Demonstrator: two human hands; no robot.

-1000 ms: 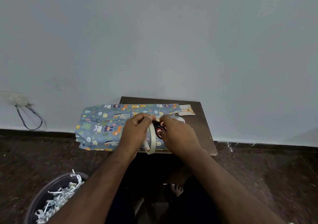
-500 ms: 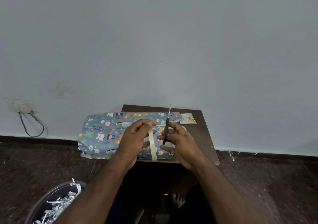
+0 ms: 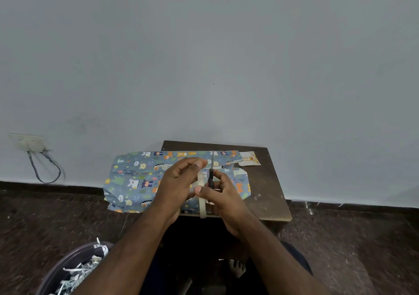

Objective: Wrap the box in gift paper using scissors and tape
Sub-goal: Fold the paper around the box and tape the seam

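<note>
A box wrapped in blue gift paper (image 3: 136, 181) with animal prints lies on a small dark wooden table (image 3: 267, 181), overhanging its left edge. Above the box my left hand (image 3: 179, 181) holds a cream tape roll (image 3: 201, 201) and pinches the pulled end of the tape near its fingertips. My right hand (image 3: 222, 195) grips dark-handled scissors (image 3: 212, 172), blades pointing away from me, right beside the tape strip. The scissor handles are mostly hidden in my fingers.
A small printed card (image 3: 249, 160) lies on the table behind the box on the right. A dark bin (image 3: 74, 269) with shredded paper stands on the floor at lower left. A wall socket with a looping cable (image 3: 43, 165) is at left. My foot (image 3: 237, 269) shows under the table.
My right hand has turned the scissors upright so the blades point away, next to the tape. My left hand lifted the roll and stretched the tape. The view tilted slightly.
</note>
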